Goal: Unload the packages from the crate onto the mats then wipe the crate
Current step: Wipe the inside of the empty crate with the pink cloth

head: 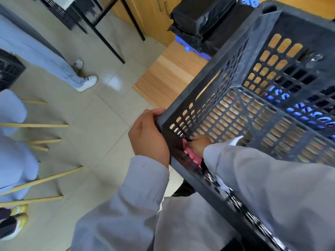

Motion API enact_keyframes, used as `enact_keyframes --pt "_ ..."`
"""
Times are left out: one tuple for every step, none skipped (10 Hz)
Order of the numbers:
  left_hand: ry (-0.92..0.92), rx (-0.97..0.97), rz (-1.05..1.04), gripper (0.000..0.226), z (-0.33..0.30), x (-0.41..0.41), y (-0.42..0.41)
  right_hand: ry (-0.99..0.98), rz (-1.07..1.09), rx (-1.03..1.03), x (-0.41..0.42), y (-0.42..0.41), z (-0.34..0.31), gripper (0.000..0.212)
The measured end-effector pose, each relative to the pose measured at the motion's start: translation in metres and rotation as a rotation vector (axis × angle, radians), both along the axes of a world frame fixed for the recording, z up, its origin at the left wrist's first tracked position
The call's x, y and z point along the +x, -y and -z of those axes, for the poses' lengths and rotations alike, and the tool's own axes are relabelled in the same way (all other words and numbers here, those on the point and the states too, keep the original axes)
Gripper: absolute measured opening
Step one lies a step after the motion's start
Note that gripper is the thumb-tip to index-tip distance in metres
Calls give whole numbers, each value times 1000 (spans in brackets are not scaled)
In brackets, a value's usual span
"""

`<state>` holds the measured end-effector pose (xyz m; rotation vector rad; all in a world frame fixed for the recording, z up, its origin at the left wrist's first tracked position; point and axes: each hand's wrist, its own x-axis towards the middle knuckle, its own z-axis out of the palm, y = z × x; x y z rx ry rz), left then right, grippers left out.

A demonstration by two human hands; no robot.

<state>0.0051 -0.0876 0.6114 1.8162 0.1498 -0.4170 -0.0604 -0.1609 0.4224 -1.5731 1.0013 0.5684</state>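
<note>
Black perforated plastic: the crate sat tilted on the wooden tabletop, its open mouth turned toward you, its inside holding no packages. Your left hand was clamped on the crate's near corner, fingers curled over the rim and thumb on the outer edge, wrist bent back, grey sleeve running down toward your body. Your right hand reached inside over the near wall, fingers closed on a pink cloth and pressing it against the inner face of that wall, low in the corner where wall met floor. Much of the cloth was hidden behind the hand and the rim; only a pink strip showed. The right forearm lay across the near rim, covering a long stretch of it.

Beyond the crate, black wrapped packages were stacked on a blue mat at the far end of the tabletop, well apart from your hands. More blue showed through the holes of the crate's far wall. Wooden cabinets stood behind.

To your left, on the tiled floor: a person in pale jeans and white sneakers, black table legs, another dark crate at the frame edge, and wooden chair legs with blue-clad figures seated, partly cut off.
</note>
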Motion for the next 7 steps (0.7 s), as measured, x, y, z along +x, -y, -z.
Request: enact_keyframes --pt "3 -22 -18 28 0 -3 1 21 -52 -50 2 0 -6 29" --pt "-13 -25 -38 28 -1 -3 1 78 48 -34 -6 -3 -32 35" --pt "-6 -18 -30 29 0 -3 1 151 180 44 -10 -3 -53 38" --pt "19 5 2 29 1 -2 0 227 228 74 -12 -3 -75 39" --pt "45 17 20 28 1 -2 -1 309 264 111 -12 -5 -96 35" --pt "14 32 17 32 3 0 -2 376 303 140 -14 -5 -119 30" --pt "-48 8 26 33 3 -1 -2 449 332 156 -16 -7 -145 24"
